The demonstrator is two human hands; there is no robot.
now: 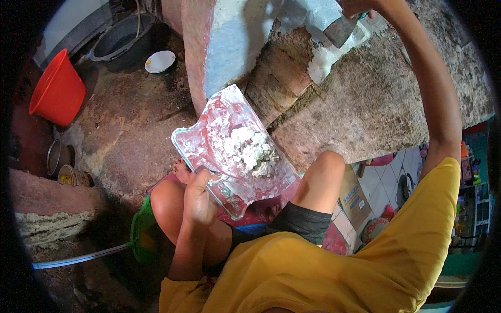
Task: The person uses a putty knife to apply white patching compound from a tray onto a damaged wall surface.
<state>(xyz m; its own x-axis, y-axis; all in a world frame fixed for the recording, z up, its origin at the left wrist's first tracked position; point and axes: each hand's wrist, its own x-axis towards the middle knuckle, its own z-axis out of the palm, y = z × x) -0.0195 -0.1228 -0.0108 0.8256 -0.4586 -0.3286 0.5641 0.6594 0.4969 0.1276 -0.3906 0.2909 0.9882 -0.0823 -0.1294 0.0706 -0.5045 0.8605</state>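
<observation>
My left hand (201, 195) grips the near left edge of a flat reddish board (190, 141) with a pale, smeared surface. On the board sits a lumpy heap of white plaster (251, 150). High at the top right, my right hand (360, 7) is closed round the teal handle of a putty knife (340, 31), partly cut off by the frame edge. The putty knife's grey blade lies against wet white plaster (324, 62) on the wall's corner. Beside it the wall (224, 47) is coated pale blue and white.
A rough stone-like ledge (365, 104) runs to the right. At the left stand a red bucket (60, 88), a dark basin (122, 44) and a white plate (160, 61). A green net with a pale handle (83, 258) lies lower left. Cardboard (354, 201) rests on the tiles.
</observation>
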